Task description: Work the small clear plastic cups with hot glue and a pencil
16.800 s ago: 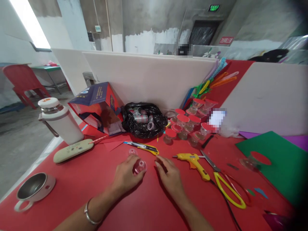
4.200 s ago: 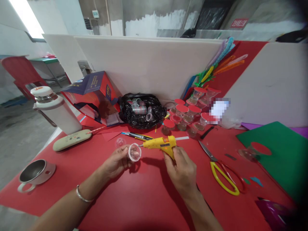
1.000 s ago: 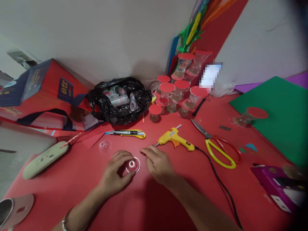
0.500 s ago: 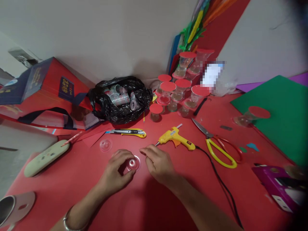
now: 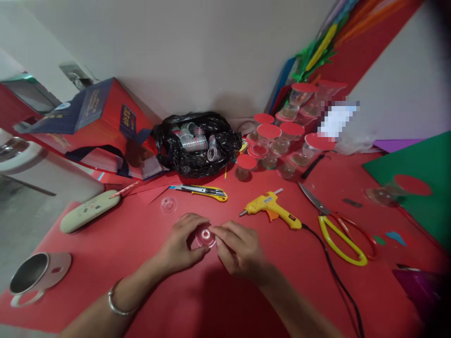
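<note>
Head view: left hand (image 5: 185,241), half curled, holds a clear cup (image 5: 206,234).

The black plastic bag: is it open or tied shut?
Open: the black plastic bag gapes upward, and clear plastic cups show inside.

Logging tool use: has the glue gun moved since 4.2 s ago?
Yes: the glue gun has left the right hand for the red tabletop, shifting rightward, closer to the unmoved scissors.

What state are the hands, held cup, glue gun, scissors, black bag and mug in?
Left hand, curled around held cup
Right hand, fingers at cup's edge
Held cup, narrow end up
Glue gun, lying, unheld
Scissors, lying, blades closed
Black bag, open, cups inside
Mug, upright, uncovered
</note>
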`<state>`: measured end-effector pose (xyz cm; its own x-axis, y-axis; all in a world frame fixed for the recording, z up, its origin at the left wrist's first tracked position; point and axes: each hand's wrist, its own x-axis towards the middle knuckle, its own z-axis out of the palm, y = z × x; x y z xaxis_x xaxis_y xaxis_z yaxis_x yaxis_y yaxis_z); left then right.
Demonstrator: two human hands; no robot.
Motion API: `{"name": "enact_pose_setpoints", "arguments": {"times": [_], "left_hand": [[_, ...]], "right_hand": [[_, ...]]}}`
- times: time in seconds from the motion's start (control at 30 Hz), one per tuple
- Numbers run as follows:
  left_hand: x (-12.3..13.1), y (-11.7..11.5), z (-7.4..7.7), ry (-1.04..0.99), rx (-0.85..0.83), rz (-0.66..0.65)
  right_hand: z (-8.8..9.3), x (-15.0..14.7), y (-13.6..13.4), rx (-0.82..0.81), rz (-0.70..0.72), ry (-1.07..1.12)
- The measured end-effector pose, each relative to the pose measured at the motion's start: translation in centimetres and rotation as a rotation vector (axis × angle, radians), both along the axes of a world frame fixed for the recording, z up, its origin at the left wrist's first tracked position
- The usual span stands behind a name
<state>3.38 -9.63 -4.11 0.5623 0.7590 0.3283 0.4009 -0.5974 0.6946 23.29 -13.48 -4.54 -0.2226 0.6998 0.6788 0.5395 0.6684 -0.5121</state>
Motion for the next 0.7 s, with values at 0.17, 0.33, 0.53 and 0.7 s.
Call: {"name": "enact_pose_setpoints", "arguments": {"times": [0.17,0.33,0.53,0.7], "left_hand": [[-0.4,-0.3,0.0,-0.060,-0.004,0.010],[-0.7,-0.8,0.7,-0.104,0.173,-0.011],[-0.4,-1.2,1.2,-0.098,0.300,-0.041],[-0.4,-1.8,0.9,-0.045,0.356,-0.017]], "right_hand": [[-0.3,0.0,0.0,0.073,0.060,-0.089],[-0.7,-0.1,0.0,0.055,0.081,-0.179],[-0.7,-0.1,0.0,0.035,0.068,-0.312],[-0.8,-0.1,0.0,0.074,0.042,-0.368]]}}
